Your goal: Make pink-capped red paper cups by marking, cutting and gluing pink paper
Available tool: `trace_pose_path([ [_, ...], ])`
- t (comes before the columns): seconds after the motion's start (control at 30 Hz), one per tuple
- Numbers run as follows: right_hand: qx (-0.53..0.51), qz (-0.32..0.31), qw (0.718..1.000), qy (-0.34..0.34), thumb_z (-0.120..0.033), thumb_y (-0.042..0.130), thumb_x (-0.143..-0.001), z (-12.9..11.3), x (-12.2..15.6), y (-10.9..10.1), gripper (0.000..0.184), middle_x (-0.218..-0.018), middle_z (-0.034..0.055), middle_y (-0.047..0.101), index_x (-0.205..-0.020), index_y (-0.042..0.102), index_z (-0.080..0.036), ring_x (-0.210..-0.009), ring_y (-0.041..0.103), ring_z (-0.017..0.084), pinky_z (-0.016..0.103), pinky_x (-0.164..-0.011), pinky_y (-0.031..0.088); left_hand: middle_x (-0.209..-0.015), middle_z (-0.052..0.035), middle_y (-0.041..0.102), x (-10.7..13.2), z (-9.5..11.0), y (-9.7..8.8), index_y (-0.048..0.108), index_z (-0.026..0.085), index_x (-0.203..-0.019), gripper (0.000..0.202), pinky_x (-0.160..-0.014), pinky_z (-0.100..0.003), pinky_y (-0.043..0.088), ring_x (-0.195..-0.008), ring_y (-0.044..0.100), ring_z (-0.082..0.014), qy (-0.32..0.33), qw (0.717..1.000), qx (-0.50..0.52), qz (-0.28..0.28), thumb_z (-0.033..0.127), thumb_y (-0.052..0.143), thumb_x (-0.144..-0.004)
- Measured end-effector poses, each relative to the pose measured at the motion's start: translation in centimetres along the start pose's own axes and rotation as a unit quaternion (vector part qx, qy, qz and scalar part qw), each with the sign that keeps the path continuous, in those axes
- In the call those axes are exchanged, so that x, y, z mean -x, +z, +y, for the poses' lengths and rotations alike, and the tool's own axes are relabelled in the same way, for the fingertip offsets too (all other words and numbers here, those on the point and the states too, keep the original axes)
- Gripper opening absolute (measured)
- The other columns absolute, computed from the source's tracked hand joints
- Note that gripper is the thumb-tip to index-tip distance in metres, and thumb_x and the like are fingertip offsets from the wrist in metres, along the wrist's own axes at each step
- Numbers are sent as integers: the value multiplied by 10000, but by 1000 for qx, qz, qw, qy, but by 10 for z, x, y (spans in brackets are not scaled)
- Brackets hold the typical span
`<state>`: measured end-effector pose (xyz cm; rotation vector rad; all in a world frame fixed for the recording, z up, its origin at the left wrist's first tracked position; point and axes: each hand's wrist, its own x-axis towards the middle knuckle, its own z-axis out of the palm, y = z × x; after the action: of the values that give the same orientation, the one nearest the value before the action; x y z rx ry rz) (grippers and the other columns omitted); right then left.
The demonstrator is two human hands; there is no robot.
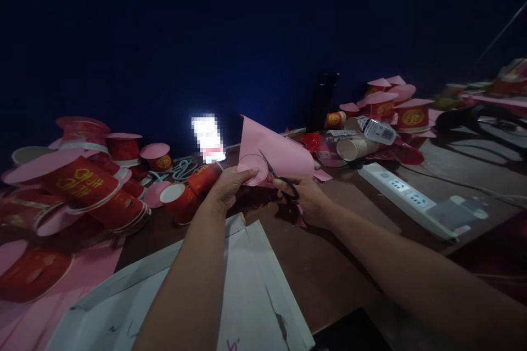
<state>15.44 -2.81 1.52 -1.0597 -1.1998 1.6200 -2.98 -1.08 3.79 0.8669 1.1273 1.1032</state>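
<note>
A sheet of pink paper [275, 145], curled at its right side, is held up above the brown table. My left hand [228, 184] pinches its lower left part, thumb on top, beside a drawn circle outline. In my right hand [307, 194] is a pair of black-handled scissors [291, 186], with fingers wrapped round the handles. The scissor blades point up and left, at the right side of the circle. Whether the blades are apart is hard to see. Small pink scraps [300, 220] show below my right hand.
Red paper cups with pink tops [94, 181] crowd the left; more cups [413, 116] stand at the back right. A lit phone [208, 137] leans behind the paper. A white power strip [407, 197] lies right, near a sleeve of cups [356, 148]. A pale board [251, 285] lies in front.
</note>
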Motion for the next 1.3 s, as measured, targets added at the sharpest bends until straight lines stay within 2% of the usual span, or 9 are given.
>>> trace_pose_path([
  [0.23,16,-5,1000,-17,-486,754,-675,-1,1,0,352,-631,-11,582,-743,658,-155,-490,492,71,184,-406,353,-692,-71,673,0,0,-1,687,75,-879,290,-624,-333,554,-572,628,-171,9,1000,-1,-4,215,761,-636],
  [0.5,33,-21,999,-20,-457,724,-709,-6,4,0,317,-630,-15,563,-760,665,-150,-500,482,72,181,-415,352,-782,-110,705,1,2,-3,682,88,-906,335,-594,-343,556,-633,663,-214,-10,1000,-11,-5,253,771,-628],
  [0.9,50,-16,998,-27,-475,736,-692,-8,5,0,339,-614,-13,564,-771,674,-151,-491,474,80,199,-413,326,-834,-108,710,1,2,-7,689,97,-901,328,-591,-296,547,-641,660,-183,6,1000,-16,-4,246,783,-624],
  [1.07,51,-21,998,-27,-465,738,-694,-9,6,0,328,-622,-13,569,-756,667,-150,-495,477,72,194,-424,335,-792,-96,706,2,3,-7,687,97,-919,328,-599,-316,555,-627,659,-191,-5,1000,-5,-16,238,775,-636],
  [1.3,52,-25,998,-32,-470,736,-696,-9,5,0,331,-608,-23,564,-716,644,-153,-493,470,66,196,-433,327,-739,-81,691,0,3,-9,689,95,-936,339,-557,-270,532,-587,635,-162,0,1000,-6,-10,239,775,-641],
])
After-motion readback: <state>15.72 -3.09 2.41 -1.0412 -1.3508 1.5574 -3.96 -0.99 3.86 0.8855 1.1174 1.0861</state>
